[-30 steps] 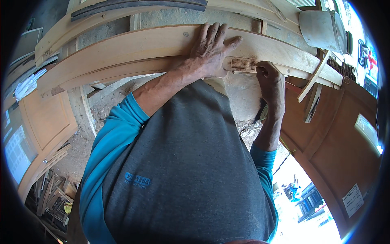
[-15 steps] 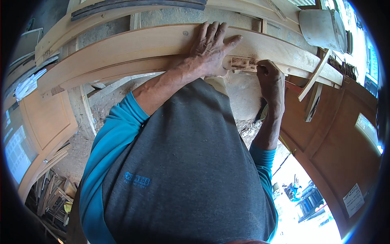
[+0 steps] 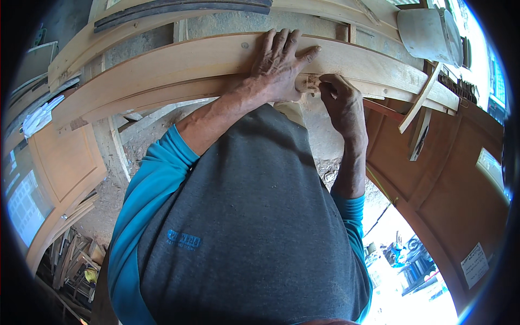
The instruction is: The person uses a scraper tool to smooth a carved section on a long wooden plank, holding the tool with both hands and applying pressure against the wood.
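A long curved beam of pale wood point(image 3: 162, 70) runs across the top of the view. My left hand point(image 3: 279, 65) lies flat on it with the fingers spread, pressing down. Just right of my thumb a small pale wooden piece point(image 3: 306, 83) sits at the beam's lower edge. My right hand point(image 3: 342, 103) is curled into a fist with its fingertips pinched on the right end of that piece. Whether anything else is in the fist is hidden. My grey shirt with blue sleeves point(image 3: 244, 216) fills the middle of the view.
A white bucket point(image 3: 428, 32) stands at the top right above loose wooden slats point(image 3: 420, 103). A brown panelled door frame point(image 3: 449, 179) curves down the right side. A pale wooden panel point(image 3: 59, 162) leans at the left, with scrap sticks point(image 3: 76, 260) on the dusty floor below.
My right hand has slid a little to the left along the beam's edge, closer to my left thumb, and now covers more of the small wooden piece. The left hand stays put.
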{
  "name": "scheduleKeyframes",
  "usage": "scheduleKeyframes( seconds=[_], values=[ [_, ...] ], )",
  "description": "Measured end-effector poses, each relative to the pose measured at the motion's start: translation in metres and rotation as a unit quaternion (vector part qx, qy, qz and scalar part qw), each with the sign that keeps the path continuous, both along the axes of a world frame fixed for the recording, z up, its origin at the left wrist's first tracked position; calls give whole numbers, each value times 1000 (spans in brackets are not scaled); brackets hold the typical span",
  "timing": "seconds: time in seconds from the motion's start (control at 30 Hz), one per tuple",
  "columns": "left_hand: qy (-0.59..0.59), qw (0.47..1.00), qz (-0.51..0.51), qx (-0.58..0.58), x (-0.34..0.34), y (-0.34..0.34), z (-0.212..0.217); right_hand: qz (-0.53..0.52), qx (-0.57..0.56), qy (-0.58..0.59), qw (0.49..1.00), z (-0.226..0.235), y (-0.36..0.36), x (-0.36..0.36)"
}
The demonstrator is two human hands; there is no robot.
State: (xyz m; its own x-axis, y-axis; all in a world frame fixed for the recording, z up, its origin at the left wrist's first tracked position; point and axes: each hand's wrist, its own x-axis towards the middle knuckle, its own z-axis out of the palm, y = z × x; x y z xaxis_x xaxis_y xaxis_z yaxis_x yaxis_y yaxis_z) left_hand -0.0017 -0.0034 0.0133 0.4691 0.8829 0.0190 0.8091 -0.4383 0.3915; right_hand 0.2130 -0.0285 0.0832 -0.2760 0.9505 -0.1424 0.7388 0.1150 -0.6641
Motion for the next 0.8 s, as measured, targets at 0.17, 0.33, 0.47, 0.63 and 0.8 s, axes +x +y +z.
scheduleKeyframes(
  seconds=[0.17,0.33,0.47,0.63,0.8],
  values=[
    [-29,1000,5,-3,0,3,-4,-82,-21,41,996,2,-7,5],
    [15,1000,-1,-3,6,9,24,-3,87,-23,996,0,-3,9],
    [-4,1000,-19,24,10,7,18,-74,224,5,972,22,-5,43],
    [12,1000,-6,2,9,7,21,-360,289,56,885,16,-20,198],
    [8,999,-33,13,9,14,18,-535,257,-240,768,-51,-59,449]
  ],
)
